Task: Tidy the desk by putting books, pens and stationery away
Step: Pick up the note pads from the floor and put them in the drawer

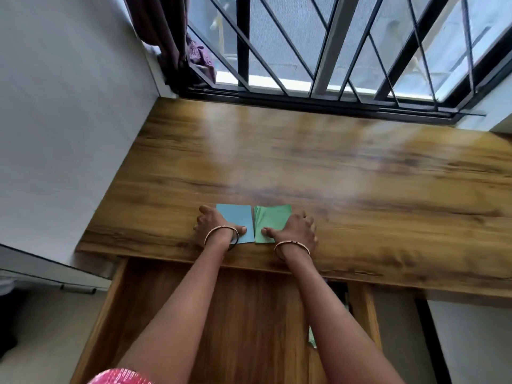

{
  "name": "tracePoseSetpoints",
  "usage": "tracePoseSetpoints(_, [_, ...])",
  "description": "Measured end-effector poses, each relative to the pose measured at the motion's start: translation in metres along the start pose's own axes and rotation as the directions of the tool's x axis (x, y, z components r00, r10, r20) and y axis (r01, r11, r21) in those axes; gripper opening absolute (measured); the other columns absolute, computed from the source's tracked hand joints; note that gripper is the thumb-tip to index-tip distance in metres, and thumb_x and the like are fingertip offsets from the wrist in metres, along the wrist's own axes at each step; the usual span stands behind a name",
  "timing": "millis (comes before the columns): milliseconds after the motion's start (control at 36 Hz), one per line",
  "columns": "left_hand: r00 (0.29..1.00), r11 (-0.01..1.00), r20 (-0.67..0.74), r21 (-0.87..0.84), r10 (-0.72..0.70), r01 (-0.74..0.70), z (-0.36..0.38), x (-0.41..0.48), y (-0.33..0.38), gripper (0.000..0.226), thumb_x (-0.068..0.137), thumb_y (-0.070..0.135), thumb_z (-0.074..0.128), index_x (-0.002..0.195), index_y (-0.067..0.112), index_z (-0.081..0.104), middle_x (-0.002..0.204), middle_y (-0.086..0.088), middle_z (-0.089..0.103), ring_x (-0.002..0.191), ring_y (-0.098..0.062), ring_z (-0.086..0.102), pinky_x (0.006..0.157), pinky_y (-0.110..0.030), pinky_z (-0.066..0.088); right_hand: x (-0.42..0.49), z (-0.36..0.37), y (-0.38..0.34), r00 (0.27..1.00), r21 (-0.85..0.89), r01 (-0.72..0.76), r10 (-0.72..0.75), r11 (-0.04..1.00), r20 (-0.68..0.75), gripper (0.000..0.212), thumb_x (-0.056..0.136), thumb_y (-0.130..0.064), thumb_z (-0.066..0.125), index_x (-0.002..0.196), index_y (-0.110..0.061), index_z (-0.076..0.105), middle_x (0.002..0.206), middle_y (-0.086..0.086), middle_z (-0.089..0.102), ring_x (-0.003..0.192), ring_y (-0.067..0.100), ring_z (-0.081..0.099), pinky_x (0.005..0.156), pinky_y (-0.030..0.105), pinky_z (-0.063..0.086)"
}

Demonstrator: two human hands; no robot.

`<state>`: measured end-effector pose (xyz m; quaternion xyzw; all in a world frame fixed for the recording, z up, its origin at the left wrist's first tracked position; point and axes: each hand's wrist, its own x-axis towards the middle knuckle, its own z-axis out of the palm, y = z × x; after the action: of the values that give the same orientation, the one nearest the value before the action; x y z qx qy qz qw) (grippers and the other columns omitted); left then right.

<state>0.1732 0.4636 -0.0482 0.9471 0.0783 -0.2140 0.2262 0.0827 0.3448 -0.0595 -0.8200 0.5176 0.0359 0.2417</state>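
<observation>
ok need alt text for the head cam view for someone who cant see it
Two hands rest on two small paper stacks lying side by side near the front edge of a wooden desk: the left hand on the blue stack, the right hand on the green stack. An open drawer sits below, a barred window behind.

A blue paper stack (pixel 237 223) lies by the left fingers (pixel 205 209), a green paper stack (pixel 273 221) by the right fingers (pixel 306 217). The tabletop (pixel 332 167) beyond them is streaky brown woodgrain; the window grille (pixel 329 45) is black.
</observation>
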Motion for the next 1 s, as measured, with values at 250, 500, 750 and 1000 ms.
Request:
tracePoseSetpoints(250, [0.999, 0.909, 0.012, -0.414, 0.053, -0.043, 0.001, 0.000, -0.035, 0.036, 0.073, 0.023, 0.079, 0.103, 0.006, 0.068, 0.106, -0.010, 0.070, 0.093, -0.027, 0.065, 0.080, -0.034, 0.053, 0.015, -0.007, 0.034, 0.986, 0.398, 0.072, -0.125, 0.914, 0.108, 0.039, 0.075, -0.030, 0.079, 0.106, -0.009, 0.068, 0.107, 0.012, 0.072, 0.096, 0.029, 0.068, 0.077, 0.035, 0.053])
tracePoseSetpoints(500, [0.906, 0.588, 0.293, -0.807, 0.304, 0.063, -0.002, -0.069, -0.061, 0.032, 0.086, 0.000, 0.066, 0.115, 0.009, 0.056, 0.106, -0.011, 0.067, 0.095, -0.026, 0.066, 0.084, -0.044, 0.055, -0.045, -0.059, 0.139, 0.903, 0.886, -0.338, -0.155, 0.317, 0.400, 0.027, 0.095, -0.015, 0.056, 0.122, -0.011, 0.057, 0.111, 0.012, 0.068, 0.089, 0.029, 0.070, 0.060, 0.035, 0.059])
tracePoseSetpoints(750, [0.711, 0.768, 0.638, -0.601, 0.297, 0.219, 0.054, -0.111, -0.105, 0.022, 0.090, -0.003, 0.059, 0.109, 0.006, 0.053, 0.083, -0.010, 0.074, 0.074, -0.020, 0.072, 0.061, -0.034, 0.059, -0.115, -0.038, 0.224, 0.856, 0.720, -0.491, 0.117, 0.490, 0.504, 0.016, 0.100, -0.007, 0.045, 0.110, -0.014, 0.056, 0.106, 0.010, 0.065, 0.095, 0.024, 0.065, 0.070, 0.038, 0.055])
tracePoseSetpoints(1000, [0.657, 0.828, 0.738, -0.457, 0.150, 0.324, 0.105, -0.122, -0.097, 0.027, 0.095, 0.005, 0.055, 0.122, 0.005, 0.052, 0.097, -0.011, 0.068, 0.079, -0.021, 0.068, 0.053, -0.029, 0.056, -0.103, 0.023, 0.228, 0.909, 0.557, -0.413, 0.289, 0.720, 0.300, 0.024, 0.099, -0.015, 0.045, 0.120, -0.012, 0.055, 0.107, 0.013, 0.064, 0.089, 0.027, 0.066, 0.058, 0.036, 0.059])
